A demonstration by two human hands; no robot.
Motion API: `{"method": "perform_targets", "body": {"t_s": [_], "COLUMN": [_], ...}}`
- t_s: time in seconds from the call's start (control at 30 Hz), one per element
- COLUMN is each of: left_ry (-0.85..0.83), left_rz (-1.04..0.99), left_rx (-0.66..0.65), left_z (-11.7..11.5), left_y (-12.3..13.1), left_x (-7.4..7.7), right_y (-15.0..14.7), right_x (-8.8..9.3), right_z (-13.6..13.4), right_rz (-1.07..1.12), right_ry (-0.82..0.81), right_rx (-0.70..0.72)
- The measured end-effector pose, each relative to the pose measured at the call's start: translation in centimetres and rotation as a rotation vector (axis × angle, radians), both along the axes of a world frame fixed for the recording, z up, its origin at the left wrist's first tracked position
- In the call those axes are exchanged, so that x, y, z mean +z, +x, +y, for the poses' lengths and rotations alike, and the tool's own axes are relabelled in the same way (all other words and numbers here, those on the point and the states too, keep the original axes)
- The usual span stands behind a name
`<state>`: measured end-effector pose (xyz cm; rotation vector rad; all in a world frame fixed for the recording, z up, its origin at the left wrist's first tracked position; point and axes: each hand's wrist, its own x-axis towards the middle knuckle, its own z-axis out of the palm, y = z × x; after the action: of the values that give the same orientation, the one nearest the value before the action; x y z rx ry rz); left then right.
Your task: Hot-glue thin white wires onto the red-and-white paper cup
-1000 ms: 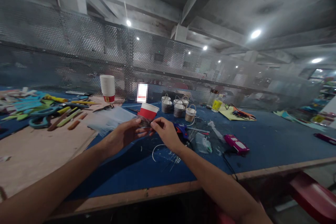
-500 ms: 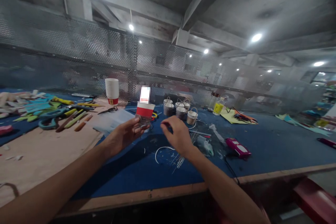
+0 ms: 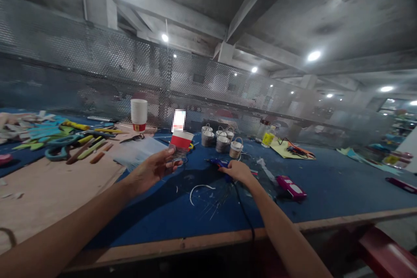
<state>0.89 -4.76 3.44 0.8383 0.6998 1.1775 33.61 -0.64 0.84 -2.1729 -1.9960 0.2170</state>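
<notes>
A paper cup [image 3: 181, 140] with a red band and a grey wrapped lower part is held tilted in my left hand [image 3: 159, 166], its fingers round the base. My right hand [image 3: 237, 171] grips a blue glue gun [image 3: 220, 163] by its body, with the nozzle pointing left towards the cup and a black cord trailing to the table's front edge. Behind the glue gun stand several small grey buckets [image 3: 222, 142] with looped handles. A curved white cord [image 3: 192, 193] lies on the blue table in front.
A stack of paper cups [image 3: 139, 113] stands at the back left. Scissors [image 3: 60, 147] and several tools lie left on a pinkish board [image 3: 58, 186]. A magenta device [image 3: 291, 187], a yellow-labelled bottle [image 3: 269, 136] and yellow paper [image 3: 286, 150] are on the right.
My right hand has moved right and slightly down and now grips the blue glue gun, which was not visible before. The cup in my left hand is tilted more to the right.
</notes>
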Motion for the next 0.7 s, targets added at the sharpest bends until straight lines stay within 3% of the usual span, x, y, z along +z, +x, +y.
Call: {"method": "perform_targets", "body": {"t_s": [0.33, 0.53, 0.7], "left_ry": [-0.037, -0.042, -0.045], "left_rz": [-0.004, 0.004, 0.033], "left_rx": [0.048, 0.045, 0.053], "left_z": [0.6, 0.6, 0.7], "left_y": [-0.3, -0.1, -0.1], "left_x": [-0.6, -0.4, -0.8], "right_y": [0.8, -1.2, -2.8], "right_x": [-0.1, 0.7, 1.4], "right_z": [0.3, -1.3, -2.9], "right_rz": [0.491, 1.342, 1.621], "right_ry": [0.195, 0.145, 0.1], "right_rx": [0.031, 0.144, 0.278]}}
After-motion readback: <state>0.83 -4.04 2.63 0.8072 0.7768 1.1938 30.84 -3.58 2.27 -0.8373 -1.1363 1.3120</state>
